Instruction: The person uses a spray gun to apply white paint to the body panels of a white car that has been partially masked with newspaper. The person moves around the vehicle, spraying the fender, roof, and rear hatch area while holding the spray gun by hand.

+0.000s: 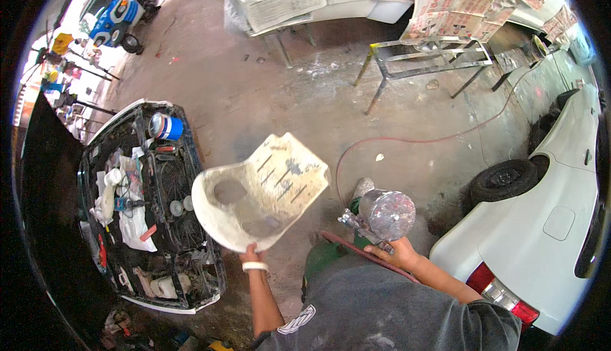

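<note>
My left hand (252,255), with a white band at the wrist, is closed on the lower rim of a cream, curved chair shell (273,182). The shell has several slots, dark paint smudges and two large brownish patches; whether these are holes I cannot tell. It is held tilted above the floor. My right hand (400,253) grips a spray gun (356,222) by its handle, partly hidden under a paint-splashed round metal cup (389,214). The gun points toward the shell, a short gap apart. A reddish hose (363,249) runs beside my right forearm.
At left a dark vehicle front frame (197,249) bears a blue-banded can (167,127), bags and tools. A white car (534,224) stands close on my right. Ahead are a metal stand (433,68) and newspaper-covered panels (458,7). Another hose (414,140) crosses the floor.
</note>
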The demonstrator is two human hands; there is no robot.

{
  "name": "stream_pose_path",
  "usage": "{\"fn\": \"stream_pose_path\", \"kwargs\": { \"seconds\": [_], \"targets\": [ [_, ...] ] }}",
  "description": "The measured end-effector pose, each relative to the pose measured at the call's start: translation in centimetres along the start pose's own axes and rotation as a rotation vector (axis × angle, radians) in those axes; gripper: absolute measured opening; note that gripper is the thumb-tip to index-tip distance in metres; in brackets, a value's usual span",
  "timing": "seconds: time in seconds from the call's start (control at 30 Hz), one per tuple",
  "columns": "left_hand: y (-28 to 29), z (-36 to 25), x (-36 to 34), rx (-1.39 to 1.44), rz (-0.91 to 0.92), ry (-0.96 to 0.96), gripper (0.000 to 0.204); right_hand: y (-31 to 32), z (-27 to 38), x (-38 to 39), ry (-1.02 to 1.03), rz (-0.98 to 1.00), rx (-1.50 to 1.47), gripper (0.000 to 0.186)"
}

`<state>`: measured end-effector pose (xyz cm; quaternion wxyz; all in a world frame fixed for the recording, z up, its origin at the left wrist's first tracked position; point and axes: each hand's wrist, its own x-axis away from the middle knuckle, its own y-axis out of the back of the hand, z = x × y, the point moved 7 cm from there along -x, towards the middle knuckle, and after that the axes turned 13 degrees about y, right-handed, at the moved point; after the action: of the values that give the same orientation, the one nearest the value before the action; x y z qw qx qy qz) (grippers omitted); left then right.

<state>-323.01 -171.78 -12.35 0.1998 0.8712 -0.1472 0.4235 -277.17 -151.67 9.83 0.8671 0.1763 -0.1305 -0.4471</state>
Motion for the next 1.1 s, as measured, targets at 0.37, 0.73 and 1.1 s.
{"fn": "stream_pose_path", "kwargs": {
  "seconds": [0.37, 0.73, 1.1],
  "targets": [
    [-29.9, -9.8, -6.5, -0.234, 0.241, -0.020, 0.057, 3.1, -1.4, 1.4, -0.159, -0.422, 0.189, 0.061],
    [-41.5, -21.8, -10.3, -0.489, 0.573, -0.024, 0.048, -9.7, 5.4, -2.9, -0.406, -0.809, 0.236, 0.062],
    [-34.7, -24.9, -17.6, -0.429, 0.667, -0.003, 0.052, -11.6, 7.5, -7.7, -0.563, -0.697, 0.177, 0.064]
  ]
}}
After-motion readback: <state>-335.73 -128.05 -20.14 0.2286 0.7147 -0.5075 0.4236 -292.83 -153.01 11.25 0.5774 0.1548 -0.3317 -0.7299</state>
